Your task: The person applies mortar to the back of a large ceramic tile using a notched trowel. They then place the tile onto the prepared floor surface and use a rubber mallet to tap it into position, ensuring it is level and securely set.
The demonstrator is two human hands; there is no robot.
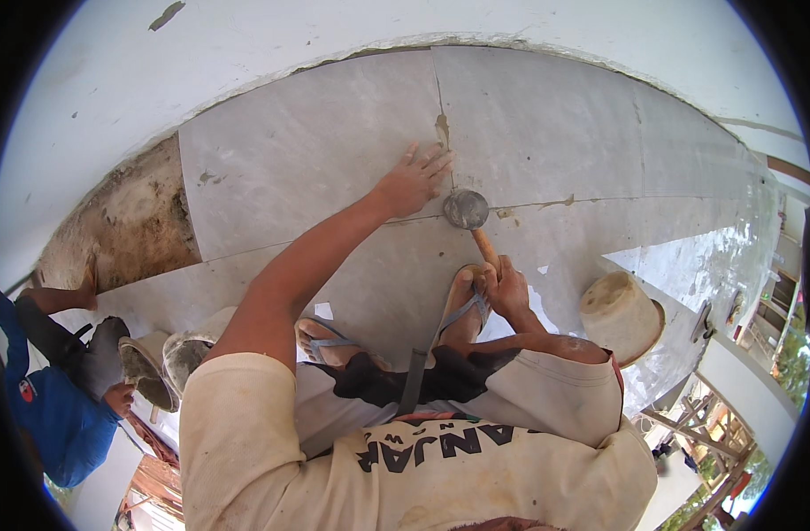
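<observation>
My left hand (pixel 415 183) lies flat on a large grey floor tile (pixel 290 164), its fingers stretched toward the joint with the neighbouring tile (pixel 546 124). Dabs of mortar (pixel 442 128) show along that joint. In my right hand (pixel 508 290) is the wooden handle of a rubber mallet (pixel 466 210), gripped with the fingers wrapped round it. The mallet's dark round head is over the corner where the tile joints meet, just right of my left hand. Whether the head touches the tile I cannot tell.
A white wall (pixel 405 22) runs along the far edge. At the left is a bare rough patch (pixel 144 221) of floor. A co-worker in blue (pixel 64 425) crouches there beside buckets (pixel 142 367). A dirty pale bucket (pixel 610 305) stands at my right.
</observation>
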